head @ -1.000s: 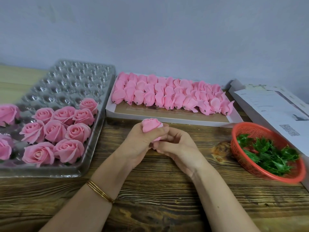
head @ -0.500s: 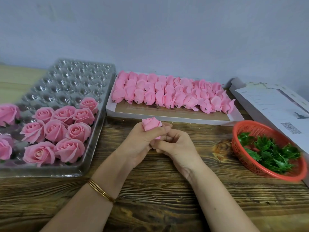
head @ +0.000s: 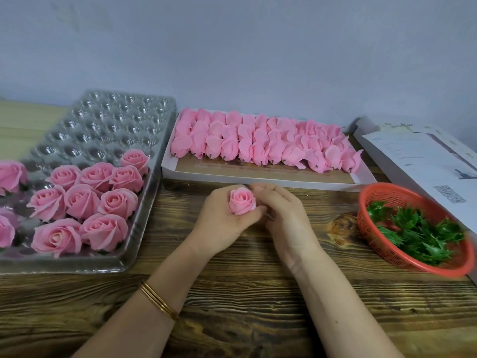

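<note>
The left hand (head: 222, 220) has its fingers curled round the pink rose (head: 242, 202), while the right hand's (head: 284, 215) bent fingertips pinch its outer petal at 2 o'clock.

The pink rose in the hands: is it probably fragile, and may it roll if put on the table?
Probably fragile: the pink rose has thin layered petals that could crease if squeezed. Likely light: the left hand holds it in loosely curled fingers. On the table it may tip or roll, being rounded; the finished roses sit in tray cups.
</note>
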Demonstrator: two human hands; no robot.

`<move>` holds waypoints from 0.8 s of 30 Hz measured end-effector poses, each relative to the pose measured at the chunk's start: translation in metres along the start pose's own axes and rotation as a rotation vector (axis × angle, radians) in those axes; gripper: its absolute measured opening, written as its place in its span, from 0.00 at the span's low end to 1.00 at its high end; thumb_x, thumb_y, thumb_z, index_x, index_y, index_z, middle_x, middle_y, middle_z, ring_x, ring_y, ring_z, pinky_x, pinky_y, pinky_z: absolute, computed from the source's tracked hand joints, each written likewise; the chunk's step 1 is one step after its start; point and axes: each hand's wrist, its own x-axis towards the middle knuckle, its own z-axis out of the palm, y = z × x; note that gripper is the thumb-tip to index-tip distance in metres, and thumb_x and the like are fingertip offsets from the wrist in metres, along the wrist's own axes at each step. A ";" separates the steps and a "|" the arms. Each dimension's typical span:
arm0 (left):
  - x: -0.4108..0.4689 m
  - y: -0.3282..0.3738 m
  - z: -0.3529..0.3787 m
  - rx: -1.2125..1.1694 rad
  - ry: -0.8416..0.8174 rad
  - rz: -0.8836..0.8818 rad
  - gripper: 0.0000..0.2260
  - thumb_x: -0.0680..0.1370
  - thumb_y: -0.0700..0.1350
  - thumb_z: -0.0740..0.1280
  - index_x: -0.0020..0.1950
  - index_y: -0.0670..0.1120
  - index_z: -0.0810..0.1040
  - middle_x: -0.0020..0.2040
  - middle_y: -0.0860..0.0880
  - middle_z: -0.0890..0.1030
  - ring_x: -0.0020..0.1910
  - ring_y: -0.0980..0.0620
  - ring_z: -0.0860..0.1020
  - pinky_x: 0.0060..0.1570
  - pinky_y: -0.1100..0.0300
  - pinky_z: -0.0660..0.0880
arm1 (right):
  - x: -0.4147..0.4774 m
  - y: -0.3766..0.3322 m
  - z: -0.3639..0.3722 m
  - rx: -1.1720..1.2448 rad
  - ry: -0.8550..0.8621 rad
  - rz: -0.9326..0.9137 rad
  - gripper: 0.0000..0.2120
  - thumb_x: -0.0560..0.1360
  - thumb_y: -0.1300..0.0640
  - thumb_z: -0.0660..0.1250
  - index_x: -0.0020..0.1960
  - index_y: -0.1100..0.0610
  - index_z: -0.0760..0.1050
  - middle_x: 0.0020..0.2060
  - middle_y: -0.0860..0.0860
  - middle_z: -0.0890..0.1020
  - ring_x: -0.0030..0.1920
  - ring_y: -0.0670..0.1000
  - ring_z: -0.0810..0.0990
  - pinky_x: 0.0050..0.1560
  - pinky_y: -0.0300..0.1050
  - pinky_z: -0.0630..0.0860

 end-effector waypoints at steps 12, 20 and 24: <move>-0.004 0.000 0.002 0.039 -0.056 -0.006 0.09 0.73 0.40 0.74 0.52 0.50 0.85 0.46 0.51 0.86 0.48 0.50 0.84 0.51 0.41 0.80 | 0.000 0.006 0.006 -0.088 0.047 0.040 0.18 0.62 0.54 0.75 0.50 0.60 0.82 0.45 0.58 0.85 0.48 0.54 0.84 0.54 0.47 0.79; -0.005 0.005 0.001 0.074 -0.020 0.002 0.11 0.72 0.41 0.73 0.43 0.59 0.84 0.42 0.56 0.86 0.45 0.55 0.84 0.49 0.45 0.81 | -0.001 0.010 0.008 -0.124 0.044 0.026 0.18 0.63 0.54 0.75 0.49 0.62 0.82 0.45 0.60 0.85 0.49 0.56 0.84 0.55 0.49 0.80; -0.005 0.008 0.002 0.079 0.006 -0.028 0.10 0.69 0.45 0.70 0.40 0.62 0.83 0.38 0.57 0.85 0.41 0.56 0.83 0.42 0.53 0.80 | -0.001 0.010 0.009 -0.132 0.053 0.026 0.18 0.64 0.54 0.75 0.50 0.62 0.82 0.46 0.60 0.86 0.52 0.59 0.84 0.56 0.51 0.80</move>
